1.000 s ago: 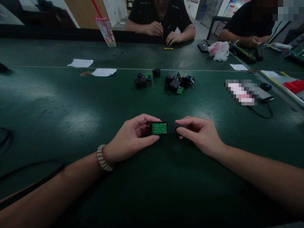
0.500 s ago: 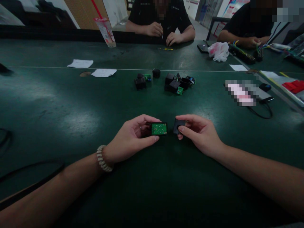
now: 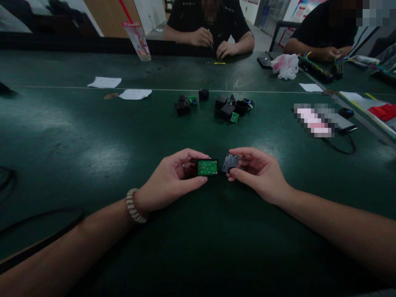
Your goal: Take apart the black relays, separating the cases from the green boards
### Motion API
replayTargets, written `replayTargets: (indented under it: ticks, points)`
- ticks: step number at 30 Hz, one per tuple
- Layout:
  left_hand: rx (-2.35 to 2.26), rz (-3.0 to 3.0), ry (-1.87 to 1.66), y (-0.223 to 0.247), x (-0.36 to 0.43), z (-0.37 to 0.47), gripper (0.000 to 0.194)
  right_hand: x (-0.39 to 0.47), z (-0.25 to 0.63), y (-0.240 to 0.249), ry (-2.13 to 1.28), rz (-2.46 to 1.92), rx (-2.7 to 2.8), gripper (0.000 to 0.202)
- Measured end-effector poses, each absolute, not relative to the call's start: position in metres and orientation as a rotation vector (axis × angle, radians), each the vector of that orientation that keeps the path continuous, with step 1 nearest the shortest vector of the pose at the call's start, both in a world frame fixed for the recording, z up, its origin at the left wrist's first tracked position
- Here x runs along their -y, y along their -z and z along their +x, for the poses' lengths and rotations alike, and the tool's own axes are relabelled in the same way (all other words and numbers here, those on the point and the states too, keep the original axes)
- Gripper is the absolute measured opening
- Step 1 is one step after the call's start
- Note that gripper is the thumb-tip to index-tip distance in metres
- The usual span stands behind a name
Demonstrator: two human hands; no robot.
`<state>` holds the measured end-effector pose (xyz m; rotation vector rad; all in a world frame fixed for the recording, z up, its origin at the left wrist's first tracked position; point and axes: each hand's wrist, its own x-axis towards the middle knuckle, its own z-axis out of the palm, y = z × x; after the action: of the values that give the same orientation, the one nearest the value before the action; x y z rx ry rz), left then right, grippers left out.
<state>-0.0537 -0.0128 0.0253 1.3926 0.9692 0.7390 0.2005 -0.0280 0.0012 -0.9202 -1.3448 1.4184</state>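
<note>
My left hand (image 3: pixel 175 173) grips a small black case with a green circuit board (image 3: pixel 207 167) showing in its open face. Thumb and fingers hold it at its left end. Just to the right, a flat dark grey cover (image 3: pixel 230 162) is pinched between the thumb and fingers of my right hand (image 3: pixel 261 173). The cover is tilted and a narrow gap separates it from the case. Farther back on the green table (image 3: pixel 148 128) lie black boxes (image 3: pixel 183 108) and a pile of black cases with small boards (image 3: pixel 228 110).
Papers (image 3: pixel 135 94) lie at the back left, near a cup (image 3: pixel 138 41) with a red straw. Two people sit across the table, one person's hand (image 3: pixel 227 50) resting on it. A plastic bag (image 3: pixel 285 66), a phone-like item (image 3: pixel 314 119) and cables are on the right.
The cover in my right hand has turned, showing more of its flat face, and has come slightly closer to the case. My left hand has stayed in place.
</note>
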Motion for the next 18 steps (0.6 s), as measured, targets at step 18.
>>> replayTargets:
  ticks: [18]
  points:
    - [-0.945,1.392,-0.734,-0.0236,0.0118,-0.0558,0.042,0.0289,0.1973,-0.0092,-1.206,-1.022,1.424,0.024]
